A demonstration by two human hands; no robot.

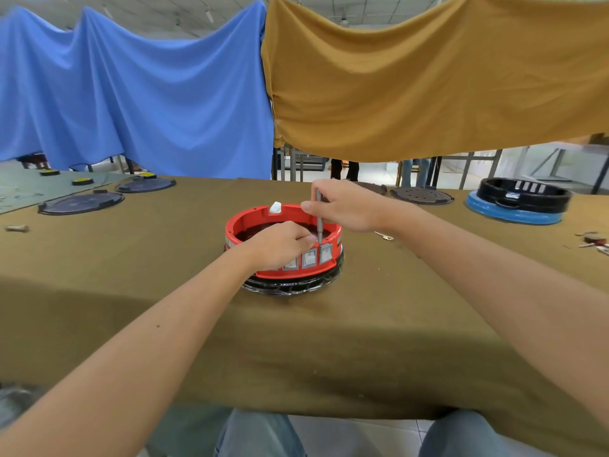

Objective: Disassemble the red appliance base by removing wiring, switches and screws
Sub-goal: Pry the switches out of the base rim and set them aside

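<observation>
Red appliance base [283,245] sits mid-table [379,324] on a black ring. Right hand [346,206] pinches a thin metal tool [318,219] upright, tip just behind the rightmost switch [326,253]. Left hand [283,245] rests curled over the near rim, fingertips apparently touching the tool.

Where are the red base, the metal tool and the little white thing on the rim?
red base [290,273]: head view, front wall.
metal tool [319,222]: head view, shaft.
white piece [275,207]: head view, its top.
</observation>
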